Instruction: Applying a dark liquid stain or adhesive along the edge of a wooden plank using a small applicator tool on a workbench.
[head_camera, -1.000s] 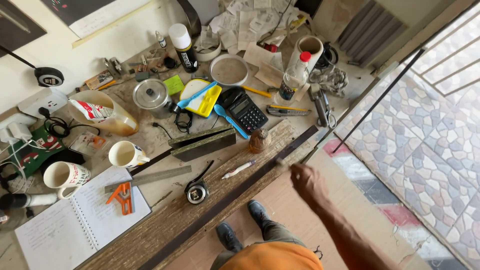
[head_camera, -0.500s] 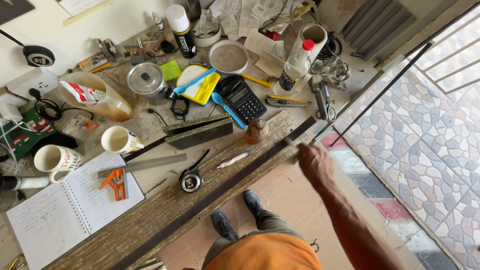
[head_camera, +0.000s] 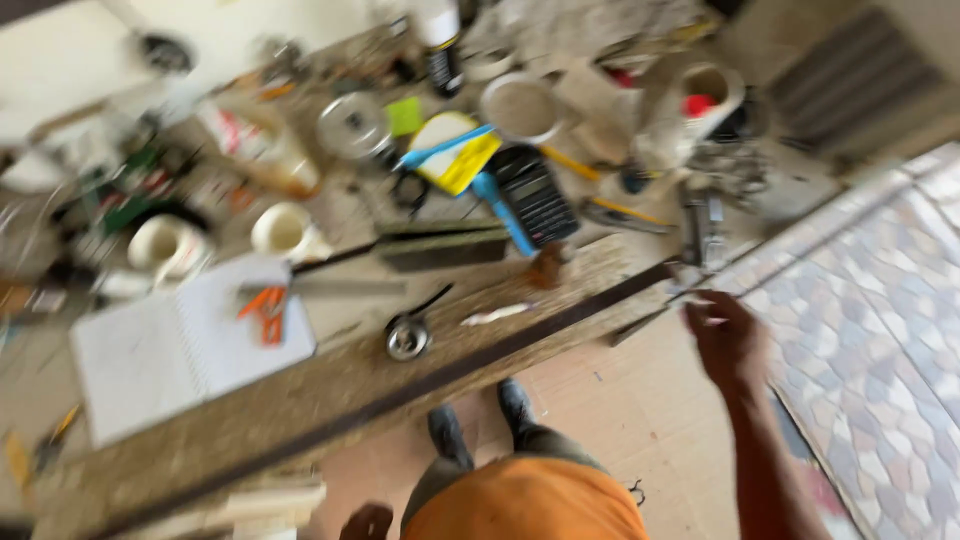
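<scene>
The right hand (head_camera: 725, 338), right of centre, hovers at the end of the long dark strip (head_camera: 420, 385) crossing the table (head_camera: 330, 375); blur hides its fingers' grip. The left hand (head_camera: 366, 522) shows at the bottom edge, its state unclear.

My right hand (head_camera: 726, 338) is raised in front of me, arm extended forward and up from the lower right of the view, forearm bare. The fingers are curled loosely inward, knuckles toward me; motion blur prevents telling whether they grip anything. My left hand (head_camera: 366, 522) shows only as a rounded part at the bottom edge, low beside my waist; its finger position cannot be determined. My torso is below, both legs straight down, feet set close together and pointing forward.
</scene>
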